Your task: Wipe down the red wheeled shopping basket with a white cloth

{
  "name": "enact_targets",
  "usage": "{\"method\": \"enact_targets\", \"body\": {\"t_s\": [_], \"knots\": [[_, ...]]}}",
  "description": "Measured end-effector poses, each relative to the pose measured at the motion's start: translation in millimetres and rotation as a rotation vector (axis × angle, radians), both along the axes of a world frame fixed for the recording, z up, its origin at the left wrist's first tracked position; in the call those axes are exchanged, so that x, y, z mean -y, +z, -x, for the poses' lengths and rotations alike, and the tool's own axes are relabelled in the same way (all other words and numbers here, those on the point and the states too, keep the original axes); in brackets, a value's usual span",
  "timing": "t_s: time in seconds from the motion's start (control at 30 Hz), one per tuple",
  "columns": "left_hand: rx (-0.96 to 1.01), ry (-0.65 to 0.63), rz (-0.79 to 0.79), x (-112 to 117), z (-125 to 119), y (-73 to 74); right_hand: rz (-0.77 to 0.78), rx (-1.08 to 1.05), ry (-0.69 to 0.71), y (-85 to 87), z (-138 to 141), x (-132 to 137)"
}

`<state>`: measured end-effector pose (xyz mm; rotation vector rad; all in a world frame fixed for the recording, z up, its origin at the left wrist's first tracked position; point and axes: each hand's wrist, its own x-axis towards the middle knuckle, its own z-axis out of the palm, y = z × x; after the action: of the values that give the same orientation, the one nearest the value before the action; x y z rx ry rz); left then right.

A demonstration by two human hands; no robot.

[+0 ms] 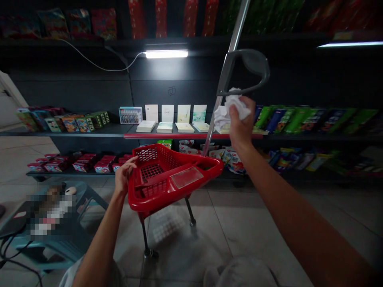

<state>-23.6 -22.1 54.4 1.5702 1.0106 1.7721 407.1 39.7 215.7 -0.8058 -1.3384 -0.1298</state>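
Note:
A red plastic shopping cart (176, 184) stands tilted on thin dark legs with small wheels. My left hand (125, 173) grips its left rim, with the fingers bent over the edge. From the cart's right corner a silver metal pole (238, 28) rises at a slant. A grey loop handle (265, 71) is fixed to that pole. Just below the loop, my right hand (243, 125) is closed on a crumpled white cloth (223, 115), which touches the handle's lower bar and the pole. The cart's mesh basket holds nothing that I can see.
Behind the cart run dark shelves (98, 129) with booklets (184, 113), boxes and snack bags. A lit tube lamp (166, 54) hangs there on a white cable. At the left, a blue-green stool (86, 195) bears black cables and a blurred-out item. Tiled floor (215, 239) lies below.

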Motion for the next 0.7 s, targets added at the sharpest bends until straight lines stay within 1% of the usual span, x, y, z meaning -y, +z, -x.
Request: {"method": "enact_targets", "body": {"t_s": [0.07,0.1,0.13,0.17,0.2,0.23,0.27,0.3,0.33,0.4,0.47,0.5,0.57,0.63,0.7], "knots": [[0.024,-0.03,-0.032,14,-1,28.3,0.039,0.034,0.014,12.1,12,-7],[-0.026,-0.045,-0.057,24,-3,44.0,0.065,0.015,0.007,14.5,17,-10],[-0.129,-0.051,-0.071,37,-7,59.5,0.093,-0.011,-0.003,14.3,21,-12],[-0.28,-0.043,-0.078,50,-13,73.6,0.124,-0.032,-0.012,11.5,23,-12],[-0.433,-0.007,-0.093,65,-21,85.1,0.156,-0.04,-0.016,6.2,25,-11],[-0.599,0.04,-0.111,79,-32,93.1,0.187,-0.034,-0.013,-1.3,25,-9],[-0.746,0.112,-0.142,93,-46,97.1,0.217,-0.018,-0.005,-10.5,24,-5],[-0.846,0.184,-0.173,105,-60,97.1,0.244,0.002,0.007,-21.0,23,0],[-0.918,0.236,-0.198,115,-76,93.6,0.269,0.022,0.024,-31.9,22,5],[-0.998,0.303,-0.209,128,-106,80.7,0.321,0.047,0.075,-51.9,20,13],[-1.009,0.404,-0.164,132,-129,67.5,0.35,-0.006,0.134,-63.8,19,15],[-1.023,0.431,-0.157,132,-136,63.1,0.344,-0.07,0.155,-65.1,19,13],[-1.066,0.46,-0.162,129,-141,60.1,0.285,-0.223,0.165,-57.6,20,4],[-1.108,0.481,-0.175,125,-136,62.6,0.203,-0.313,0.172,-40.0,21,-9],[-1.127,0.518,-0.175,121,-125,66.7,0.143,-0.305,0.203,-19.7,25,-22]]}}
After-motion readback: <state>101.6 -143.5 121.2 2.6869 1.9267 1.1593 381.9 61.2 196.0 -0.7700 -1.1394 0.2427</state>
